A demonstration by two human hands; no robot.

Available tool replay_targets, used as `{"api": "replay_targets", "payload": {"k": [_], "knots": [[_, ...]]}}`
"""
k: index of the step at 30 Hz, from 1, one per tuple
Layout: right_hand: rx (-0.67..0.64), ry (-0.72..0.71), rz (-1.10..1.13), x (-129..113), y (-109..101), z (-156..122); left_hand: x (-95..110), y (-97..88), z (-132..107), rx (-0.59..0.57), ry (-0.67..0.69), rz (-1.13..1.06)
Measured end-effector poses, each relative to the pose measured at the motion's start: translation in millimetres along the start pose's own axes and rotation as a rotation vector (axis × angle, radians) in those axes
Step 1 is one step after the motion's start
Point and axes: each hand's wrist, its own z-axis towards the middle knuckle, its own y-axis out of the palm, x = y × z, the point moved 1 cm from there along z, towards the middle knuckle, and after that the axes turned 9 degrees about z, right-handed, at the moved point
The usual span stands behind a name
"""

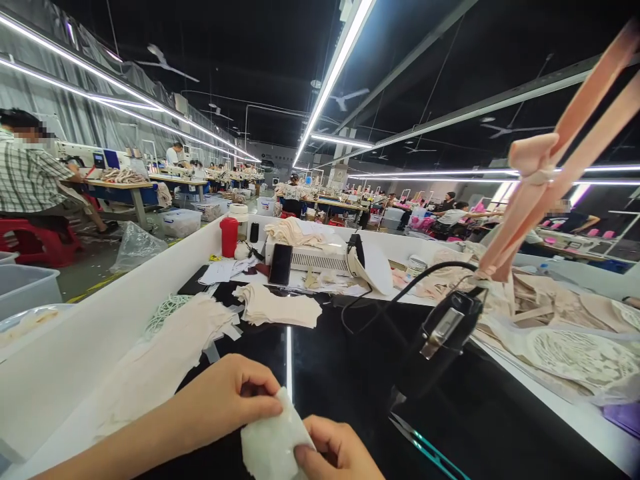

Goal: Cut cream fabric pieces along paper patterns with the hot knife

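Between my two hands is a small pale, whitish fabric piece [275,441], held low over the black tabletop [345,373]. My left hand [245,393] pinches its upper edge between thumb and fingers. On the piece's right side, my right hand [337,450] grips with thumb and bent fingers, partly cut off by the frame's bottom. Ahead of the hands lies a stack of cream fabric pieces [277,305]. A longer pile of cream fabric pieces [155,360] spreads out left of my left forearm. To the right are thread snips [425,447] with a teal handle.
A black handheld tool [443,333] hangs from a peach fabric strap [530,193] at the right, its cable running left. Behind stand a phone [281,264], a red bottle [229,237] and a white vented box [315,260]. Lace garments [565,333] are heaped at right. People sew farther off.
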Motion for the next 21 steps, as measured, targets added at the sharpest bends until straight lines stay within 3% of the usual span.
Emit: {"api": "replay_targets", "payload": {"k": [4, 6, 11, 14, 17, 21], "knots": [[0.023, 0.084, 0.022, -6, -15, 16, -19, -20.0, 9, -0.003, -0.103, -0.055], [0.059, 0.129, 0.031, -14, -26, 30, -24, -36.7, 21, 0.051, -0.084, 0.004], [0.293, -0.129, -0.096, -59, -65, 87, -23, -91.1, 72, 0.312, 0.028, 0.151], [0.466, -0.341, -0.206, -78, -86, 128, -29, -114.0, 101, 0.447, 0.111, 0.204], [0.543, -0.482, -0.359, -77, -94, 160, -47, -118.6, 117, 0.495, 0.169, 0.304], [0.486, -0.523, -0.54, -53, -92, 179, -82, -104.8, 120, 0.425, 0.188, 0.436]]}}
